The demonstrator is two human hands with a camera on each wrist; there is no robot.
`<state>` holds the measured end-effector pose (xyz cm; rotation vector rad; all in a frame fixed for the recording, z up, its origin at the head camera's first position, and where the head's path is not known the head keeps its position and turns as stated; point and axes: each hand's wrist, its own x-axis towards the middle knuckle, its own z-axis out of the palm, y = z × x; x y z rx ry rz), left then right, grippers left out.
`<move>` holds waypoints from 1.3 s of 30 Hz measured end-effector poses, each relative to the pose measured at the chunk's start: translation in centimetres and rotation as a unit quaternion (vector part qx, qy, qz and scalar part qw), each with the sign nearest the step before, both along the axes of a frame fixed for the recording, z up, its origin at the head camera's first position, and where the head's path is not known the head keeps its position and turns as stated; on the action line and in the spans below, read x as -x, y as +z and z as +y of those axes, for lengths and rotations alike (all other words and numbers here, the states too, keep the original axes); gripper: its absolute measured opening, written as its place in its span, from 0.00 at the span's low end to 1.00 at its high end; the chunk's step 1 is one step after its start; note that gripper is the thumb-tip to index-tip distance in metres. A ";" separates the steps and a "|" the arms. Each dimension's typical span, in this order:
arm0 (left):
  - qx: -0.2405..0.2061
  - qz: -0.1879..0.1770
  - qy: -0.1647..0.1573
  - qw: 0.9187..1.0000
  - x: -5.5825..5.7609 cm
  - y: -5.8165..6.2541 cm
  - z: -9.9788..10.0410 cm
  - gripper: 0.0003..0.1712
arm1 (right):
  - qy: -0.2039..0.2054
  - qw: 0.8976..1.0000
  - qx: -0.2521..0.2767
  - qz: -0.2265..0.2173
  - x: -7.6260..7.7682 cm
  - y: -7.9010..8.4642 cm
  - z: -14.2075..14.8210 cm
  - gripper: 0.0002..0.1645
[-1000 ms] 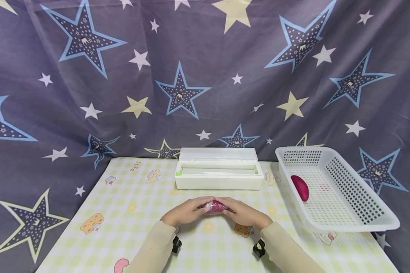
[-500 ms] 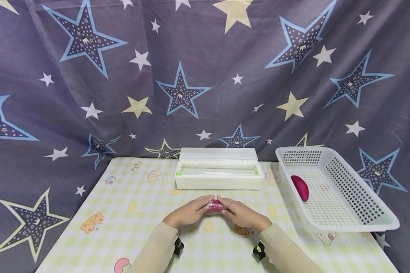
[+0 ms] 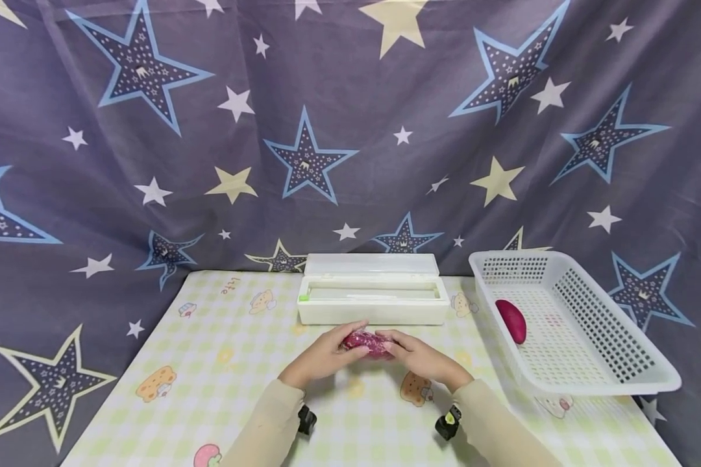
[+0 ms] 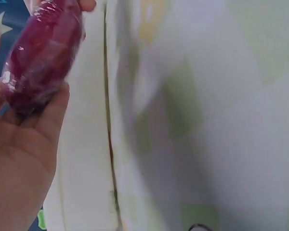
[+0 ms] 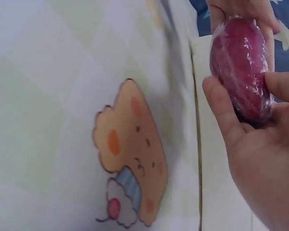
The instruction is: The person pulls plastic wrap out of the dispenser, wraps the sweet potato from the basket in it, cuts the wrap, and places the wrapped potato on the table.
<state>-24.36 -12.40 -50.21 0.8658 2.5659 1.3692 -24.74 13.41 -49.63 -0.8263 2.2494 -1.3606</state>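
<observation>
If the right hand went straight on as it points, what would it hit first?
Past the wrapped red lump the right hand holds, probably the left hand at the far end, though depth is unclear.

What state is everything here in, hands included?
Wrapped red item: covered in clear film
Left hand: gripping one end of it
Right hand: gripping the other end
White box: lid raised open
White basket: open-topped, holding one item
Second red item: lying in the basket, no film visible
Starry curtain: hanging

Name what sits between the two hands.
A film-wrapped red item, held by the left hand and right hand; the head view shows it.
</observation>
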 end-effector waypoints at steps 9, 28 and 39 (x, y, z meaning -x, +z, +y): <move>-0.052 -0.049 -0.033 0.997 -0.2 0.2 -0.1 0.44 | 0.019 0.996 0.054 -0.068 0.1 0.2 0.5 0.29; -0.104 -0.122 -0.006 0.987 0.2 -0.3 -0.6 0.33 | -0.010 0.993 0.101 -0.065 0.0 0.3 0.3 0.28; -0.112 -0.133 0.019 0.985 -0.4 -0.4 0.2 0.36 | 0.001 0.989 0.131 -0.073 0.0 0.0 0.6 0.27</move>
